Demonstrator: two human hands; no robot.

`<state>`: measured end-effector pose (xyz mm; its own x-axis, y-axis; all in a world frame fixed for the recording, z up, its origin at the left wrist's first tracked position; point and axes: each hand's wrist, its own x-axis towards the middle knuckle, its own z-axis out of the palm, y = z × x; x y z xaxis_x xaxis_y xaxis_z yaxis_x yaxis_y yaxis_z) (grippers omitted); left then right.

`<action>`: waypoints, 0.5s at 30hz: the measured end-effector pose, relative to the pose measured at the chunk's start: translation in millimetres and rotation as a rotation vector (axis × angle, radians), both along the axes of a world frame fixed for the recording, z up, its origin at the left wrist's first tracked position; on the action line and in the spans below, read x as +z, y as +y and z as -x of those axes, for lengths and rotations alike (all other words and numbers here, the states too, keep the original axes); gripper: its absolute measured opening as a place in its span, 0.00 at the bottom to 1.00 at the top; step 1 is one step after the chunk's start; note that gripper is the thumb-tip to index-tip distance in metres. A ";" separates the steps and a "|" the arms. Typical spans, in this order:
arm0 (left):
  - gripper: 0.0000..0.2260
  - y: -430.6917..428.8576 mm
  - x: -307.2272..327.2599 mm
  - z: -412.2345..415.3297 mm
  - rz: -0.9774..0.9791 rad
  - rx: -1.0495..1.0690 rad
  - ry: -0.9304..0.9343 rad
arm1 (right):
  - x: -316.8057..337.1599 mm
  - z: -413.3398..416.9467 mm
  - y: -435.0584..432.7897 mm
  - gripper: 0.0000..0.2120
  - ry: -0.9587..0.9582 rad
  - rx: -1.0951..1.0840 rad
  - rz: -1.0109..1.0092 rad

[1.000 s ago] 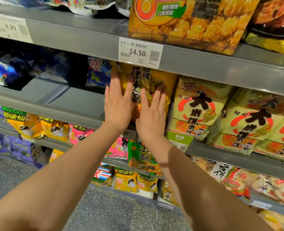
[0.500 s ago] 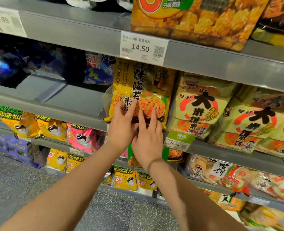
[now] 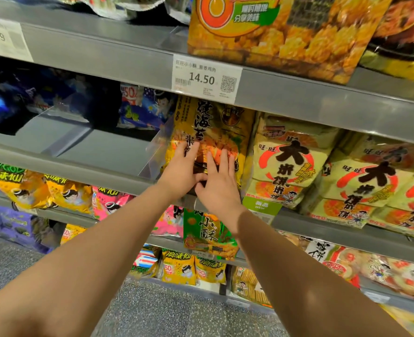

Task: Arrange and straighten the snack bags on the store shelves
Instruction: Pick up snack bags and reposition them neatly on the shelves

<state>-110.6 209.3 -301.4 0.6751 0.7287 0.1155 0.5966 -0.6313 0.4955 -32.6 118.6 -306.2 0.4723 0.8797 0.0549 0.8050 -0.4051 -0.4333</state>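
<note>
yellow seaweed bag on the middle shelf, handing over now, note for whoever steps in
Left hand: open, fingers flat on the lower front of the yellow bag.
Right hand: open, pressing the same bag beside it.
The bag stands upright at the front of the middle shelf, between the clear divider and the cream bags.
Done: this bag faces out.
Left: release it; likely pull forward the blue bags lying far back left of the divider.
</note>
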 end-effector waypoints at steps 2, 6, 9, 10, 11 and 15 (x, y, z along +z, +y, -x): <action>0.36 -0.6 -0.7 1.9 0.007 -0.026 0.036 | 1.0 -6.2 -1.3 0.36 0.031 0.033 0.015; 0.33 -6.1 5.1 9.1 0.001 0.005 -0.008 | 10.3 -10.8 -0.5 0.38 0.093 0.044 0.015; 0.29 -21.6 13.0 14.2 -0.053 0.008 -0.089 | 17.7 -0.4 -10.7 0.35 0.142 0.041 -0.080; 0.28 -28.3 15.2 16.1 -0.065 0.006 -0.119 | 20.6 4.5 -16.3 0.34 0.147 0.045 -0.124; 0.27 -35.4 17.7 18.6 -0.076 0.008 -0.152 | 24.3 9.0 -22.2 0.33 0.148 0.054 -0.162; 0.20 -67.2 32.1 30.3 -0.146 0.023 -0.291 | 46.8 23.4 -51.7 0.28 0.126 0.117 -0.253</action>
